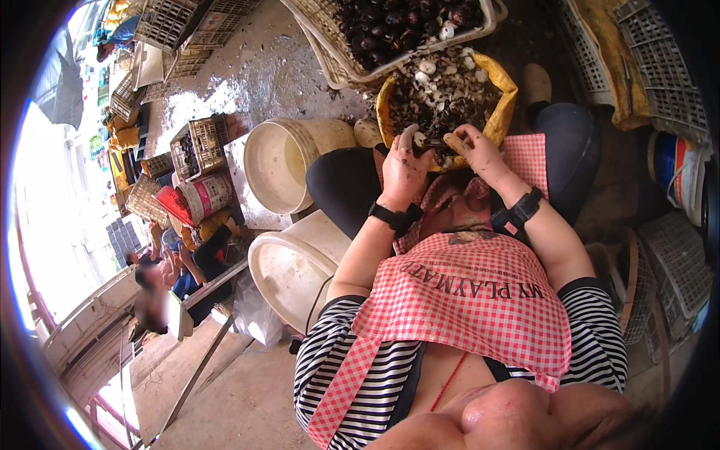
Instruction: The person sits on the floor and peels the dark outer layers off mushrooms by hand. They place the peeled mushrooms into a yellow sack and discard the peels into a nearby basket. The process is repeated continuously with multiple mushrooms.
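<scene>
Over a yellow-rimmed sack (pixel 498 112) full of peelings, my two hands work close together. My left hand (pixel 405 171) has its fingers closed around a small water chestnut (pixel 418 139), part dark skin and part white flesh. From the right, my right hand (pixel 481 156) grips a small knife (pixel 434 142); its thin dark blade meets the water chestnut, and the fingers hide most of its handle. Brown and white scraps (pixel 442 86) fill the sack. Just beyond it, a pale plastic crate (pixel 411 66) holds many dark unpeeled water chestnuts (pixel 382 30) and a few white ones.
To my left stand a white bucket (pixel 300 154) and a large pale tub (pixel 281 274). A red-and-white pail (pixel 206 196) and stacked crates (pixel 206 142) lie farther left, near other people (pixel 191 270). Grey crates (pixel 660 67) and a blue-banded bucket (pixel 675 169) are at right.
</scene>
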### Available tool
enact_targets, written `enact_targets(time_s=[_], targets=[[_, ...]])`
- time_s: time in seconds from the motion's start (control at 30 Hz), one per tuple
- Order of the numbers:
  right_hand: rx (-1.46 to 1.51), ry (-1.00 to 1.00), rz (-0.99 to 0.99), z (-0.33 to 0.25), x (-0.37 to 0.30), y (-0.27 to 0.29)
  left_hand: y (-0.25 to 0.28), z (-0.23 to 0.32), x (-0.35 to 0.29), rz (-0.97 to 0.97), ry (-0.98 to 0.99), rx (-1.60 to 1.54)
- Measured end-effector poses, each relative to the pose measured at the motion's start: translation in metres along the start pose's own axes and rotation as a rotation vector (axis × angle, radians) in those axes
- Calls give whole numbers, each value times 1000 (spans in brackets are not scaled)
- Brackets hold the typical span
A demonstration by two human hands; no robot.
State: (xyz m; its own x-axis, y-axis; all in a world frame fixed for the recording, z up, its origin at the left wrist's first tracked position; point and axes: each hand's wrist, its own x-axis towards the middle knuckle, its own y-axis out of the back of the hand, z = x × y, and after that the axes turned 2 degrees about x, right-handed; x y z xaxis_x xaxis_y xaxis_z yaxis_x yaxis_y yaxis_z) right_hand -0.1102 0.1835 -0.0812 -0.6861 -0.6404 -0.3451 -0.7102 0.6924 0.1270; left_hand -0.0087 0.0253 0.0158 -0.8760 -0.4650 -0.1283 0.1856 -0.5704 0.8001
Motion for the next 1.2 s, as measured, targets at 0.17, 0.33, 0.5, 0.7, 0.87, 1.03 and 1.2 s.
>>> enact_targets(time_s=[0.17, 0.33, 0.5, 0.7, 0.87, 1.03, 1.2], targets=[[-88, -19, -1, -13, -4, 6, 3, 0, -2, -3, -49, 105], [-149, 138, 163, -20, -6, 0, -8, -10, -5, -22, -27, 38], [116, -29, -15, 16, 4, -12, -17, 0, -4, -54, -21, -2], [484, -396, -158, -2, 4, 3, -11, -1, 0, -177, 350, -617], [680, -353, -92, -16, 4, -2, -18, 0, 1, -229, 442, -902], [617, -291, -368, -28, 0, 10, -3, 10, 3, -466, 797, -1223], [697, -425, -327, -38, 1, 14, 5, 13, 8, -559, 638, -993]])
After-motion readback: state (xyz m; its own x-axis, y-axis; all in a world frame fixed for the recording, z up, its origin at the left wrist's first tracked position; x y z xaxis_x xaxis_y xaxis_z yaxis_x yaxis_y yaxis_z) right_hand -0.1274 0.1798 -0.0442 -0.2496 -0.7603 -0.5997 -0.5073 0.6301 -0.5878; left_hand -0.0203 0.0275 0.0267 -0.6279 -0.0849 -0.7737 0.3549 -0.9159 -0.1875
